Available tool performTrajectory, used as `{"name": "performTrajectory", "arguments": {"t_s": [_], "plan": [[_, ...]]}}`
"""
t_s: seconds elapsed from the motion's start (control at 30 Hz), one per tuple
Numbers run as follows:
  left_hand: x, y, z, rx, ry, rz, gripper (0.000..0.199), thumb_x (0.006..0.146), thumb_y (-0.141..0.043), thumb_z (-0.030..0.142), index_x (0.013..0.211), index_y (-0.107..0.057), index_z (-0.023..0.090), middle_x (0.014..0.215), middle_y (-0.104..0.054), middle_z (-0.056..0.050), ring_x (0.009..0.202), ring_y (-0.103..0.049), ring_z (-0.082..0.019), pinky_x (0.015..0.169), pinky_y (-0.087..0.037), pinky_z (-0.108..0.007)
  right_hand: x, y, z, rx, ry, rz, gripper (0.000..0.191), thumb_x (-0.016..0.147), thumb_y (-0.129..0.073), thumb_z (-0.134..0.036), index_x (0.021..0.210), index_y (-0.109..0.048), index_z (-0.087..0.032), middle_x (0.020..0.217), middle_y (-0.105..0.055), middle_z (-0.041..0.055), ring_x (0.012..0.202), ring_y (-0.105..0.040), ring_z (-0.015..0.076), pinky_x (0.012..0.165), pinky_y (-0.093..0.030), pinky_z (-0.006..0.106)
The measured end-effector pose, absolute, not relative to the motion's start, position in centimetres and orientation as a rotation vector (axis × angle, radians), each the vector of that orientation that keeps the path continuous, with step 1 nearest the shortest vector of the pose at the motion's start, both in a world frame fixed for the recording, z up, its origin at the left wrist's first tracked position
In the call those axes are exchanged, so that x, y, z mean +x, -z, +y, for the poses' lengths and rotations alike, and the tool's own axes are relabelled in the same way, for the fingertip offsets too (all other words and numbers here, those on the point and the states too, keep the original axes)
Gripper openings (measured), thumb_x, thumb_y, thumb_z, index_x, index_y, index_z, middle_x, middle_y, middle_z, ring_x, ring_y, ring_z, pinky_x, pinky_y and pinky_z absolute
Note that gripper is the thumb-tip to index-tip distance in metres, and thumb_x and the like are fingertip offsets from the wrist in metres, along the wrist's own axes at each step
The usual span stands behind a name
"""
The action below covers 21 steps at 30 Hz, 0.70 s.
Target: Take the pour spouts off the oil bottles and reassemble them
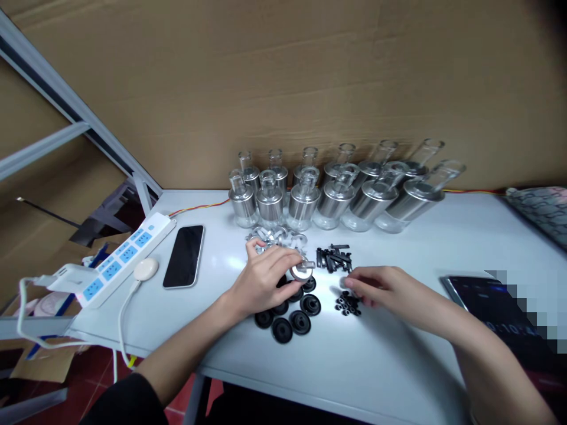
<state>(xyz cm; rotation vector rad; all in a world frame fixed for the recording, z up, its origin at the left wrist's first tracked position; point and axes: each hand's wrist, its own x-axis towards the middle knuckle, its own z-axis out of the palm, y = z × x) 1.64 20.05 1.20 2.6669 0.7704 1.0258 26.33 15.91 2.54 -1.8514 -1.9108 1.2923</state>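
Note:
My left hand (268,276) grips a small round silvery disc with a short stem (303,270) between thumb and fingers. It is held above a group of round black caps (300,321). My right hand (376,284) is closed, its fingertips pinched just above a pile of small black rings (348,304); whatever sits in the pinch is too small to make out. Behind it lies a heap of short black plastic pieces (333,258). Clear, shiny parts (277,236) are partly hidden behind my left hand.
Two rows of glass bottles with metal sleeves (303,203) stand at the back before a cardboard wall (310,77). On the left are a phone (183,257), a power strip (126,257) and a white round charger (146,269). A dark tablet-like screen (496,319) lies right.

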Motion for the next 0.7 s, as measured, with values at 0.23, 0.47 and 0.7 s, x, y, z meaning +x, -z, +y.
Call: {"name": "performTrajectory", "arguments": {"t_s": [0.23,0.47,0.7], "plan": [[2.2,-1.4,19.3,2.240,-0.963,0.775,0.026,0.082,-0.063,0.018,0.094,-0.040,0.021,0.118,-0.066,-0.010,0.112,-0.060,-0.026,0.097,-0.022,-0.043,24.0,-2.8,15.4,-1.458,-1.267,-1.653,0.042,0.086,-0.046,-0.055,0.100,-0.064,-0.019,0.083,-0.065,0.0056,0.078,-0.060,0.0191,0.072,-0.047,0.032],[2.5,-0.8,19.3,2.368,-0.956,0.606,0.027,0.086,-0.061,0.030,0.104,-0.043,0.021,0.126,-0.060,-0.014,0.124,-0.051,-0.027,0.095,-0.030,-0.044,21.0,-2.0,14.4,-1.184,-1.449,-1.390,0.024,0.078,-0.065,-0.042,0.087,-0.056,-0.021,0.076,-0.058,-0.0006,0.070,-0.054,0.0132,0.064,-0.045,0.025],[2.3,-0.9,20.0,2.508,-1.064,0.531,0.031,0.089,-0.056,0.036,0.113,-0.054,0.017,0.102,-0.067,-0.009,0.096,-0.062,-0.018,0.084,-0.045,-0.034,21.2,-1.5,14.4,-1.255,-1.341,-1.357,0.025,0.077,-0.067,-0.039,0.081,-0.050,-0.021,0.070,-0.049,-0.0036,0.066,-0.047,0.0113,0.061,-0.039,0.024]]}}
